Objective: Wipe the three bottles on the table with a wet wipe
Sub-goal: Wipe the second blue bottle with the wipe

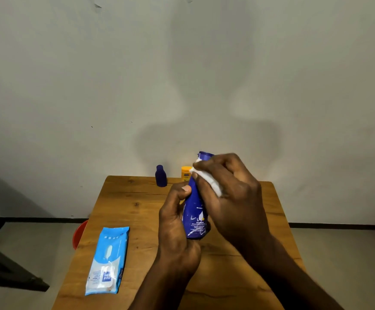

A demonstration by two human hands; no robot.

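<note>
My left hand [177, 222] grips a tall blue lotion bottle [196, 211] round its lower body, holding it tilted above the wooden table [137, 220]. My right hand [229, 189] holds a white wet wipe [206, 179] pressed against the bottle's upper part, just below its cap. A small dark blue bottle [161, 176] stands upright at the table's far edge. Beside it a yellow bottle [185, 172] shows partly behind the wipe and the lifted bottle.
A light blue pack of wet wipes [108, 260] lies flat on the table's left side. A red bucket [79, 233] peeks out on the floor by the table's left edge. A plain wall stands right behind the table.
</note>
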